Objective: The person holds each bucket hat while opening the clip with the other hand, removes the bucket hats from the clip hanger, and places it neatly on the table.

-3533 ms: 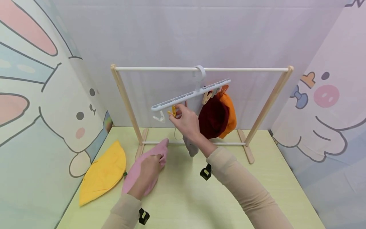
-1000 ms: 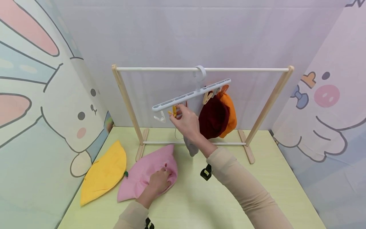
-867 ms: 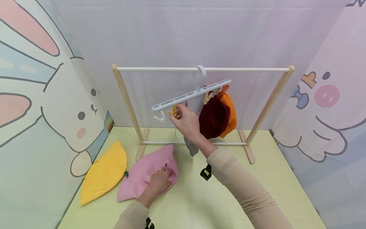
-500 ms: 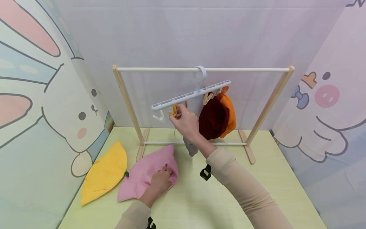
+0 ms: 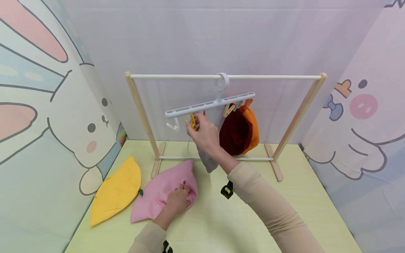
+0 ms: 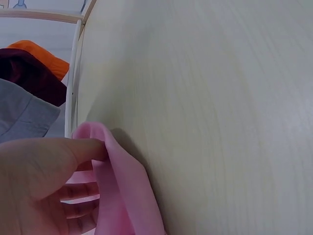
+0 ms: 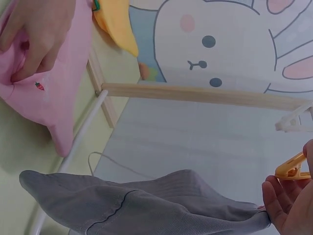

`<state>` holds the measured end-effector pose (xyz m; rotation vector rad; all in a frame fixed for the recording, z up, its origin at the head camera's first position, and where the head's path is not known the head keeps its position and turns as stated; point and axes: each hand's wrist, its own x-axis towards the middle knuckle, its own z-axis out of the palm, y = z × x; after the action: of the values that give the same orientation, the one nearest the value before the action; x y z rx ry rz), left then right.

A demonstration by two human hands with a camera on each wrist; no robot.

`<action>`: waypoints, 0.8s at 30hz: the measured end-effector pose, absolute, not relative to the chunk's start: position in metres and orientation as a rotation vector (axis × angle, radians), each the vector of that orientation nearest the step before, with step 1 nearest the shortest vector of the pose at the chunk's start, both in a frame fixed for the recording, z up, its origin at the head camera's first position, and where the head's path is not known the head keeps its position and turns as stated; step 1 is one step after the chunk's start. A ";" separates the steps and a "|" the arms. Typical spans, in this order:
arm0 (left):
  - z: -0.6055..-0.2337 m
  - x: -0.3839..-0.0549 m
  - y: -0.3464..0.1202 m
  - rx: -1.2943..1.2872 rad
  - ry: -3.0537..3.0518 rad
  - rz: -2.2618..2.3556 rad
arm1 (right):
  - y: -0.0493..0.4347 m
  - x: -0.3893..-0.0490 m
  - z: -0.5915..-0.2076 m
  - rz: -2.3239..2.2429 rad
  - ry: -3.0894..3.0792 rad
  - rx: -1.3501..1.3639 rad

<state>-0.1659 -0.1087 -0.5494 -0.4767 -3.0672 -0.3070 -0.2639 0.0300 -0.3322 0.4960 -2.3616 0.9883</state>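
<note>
My left hand [image 5: 177, 200] pinches the rim of a pink hat [image 5: 158, 189] lying on the table; the left wrist view shows the thumb [image 6: 88, 151] pressed against the folded edge. A small strawberry motif [image 7: 39, 86] shows on its cloth. Up at the hanger [image 5: 190, 109], my right hand [image 5: 205, 133] holds a yellow clothes clip [image 5: 192, 122] between thumb and fingers. A grey hat [image 7: 146, 208] hangs just by those fingers, mostly hidden behind the hand in the head view. A white clip [image 5: 173, 124] dangles bare at the hanger's left end.
The hanger hooks over the white bar of a wooden rack [image 5: 297, 119]. On its right side, an orange clip [image 5: 248, 102] and others stand by a dark red hat [image 5: 235, 133] and an orange hat [image 5: 253, 126]. A yellow hat [image 5: 117, 193] lies at the table's left.
My left hand has shifted its place on the pink hat, which now lies more spread out. Lately the hanger has swung slightly, and the grey hat has moved left; my right hand stays at the yellow clip.
</note>
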 end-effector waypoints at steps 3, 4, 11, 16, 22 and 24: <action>-0.547 -0.165 -0.108 -0.476 -3.069 -0.319 | 0.030 -0.264 -0.332 0.995 -2.367 0.496; -0.546 -0.165 -0.108 -0.474 -3.072 -0.327 | 0.030 -0.264 -0.332 0.999 -2.367 0.497; -0.542 -0.162 -0.109 -0.470 -3.082 -0.367 | 0.029 -0.264 -0.331 0.984 -2.367 0.500; -0.540 -0.162 -0.109 -0.485 -3.092 -0.411 | 0.028 -0.264 -0.330 0.971 -2.362 0.504; -0.539 -0.161 -0.108 -0.492 -3.094 -0.445 | 0.028 -0.266 -0.329 0.973 -2.364 0.502; -0.538 -0.161 -0.108 -0.492 -3.089 -0.463 | 0.028 -0.266 -0.329 0.973 -2.368 0.496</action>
<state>-0.1605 -0.1079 -0.5378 -0.4919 -3.0889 -0.4628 -0.2657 0.0285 -0.3287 0.4962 -2.3678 0.9735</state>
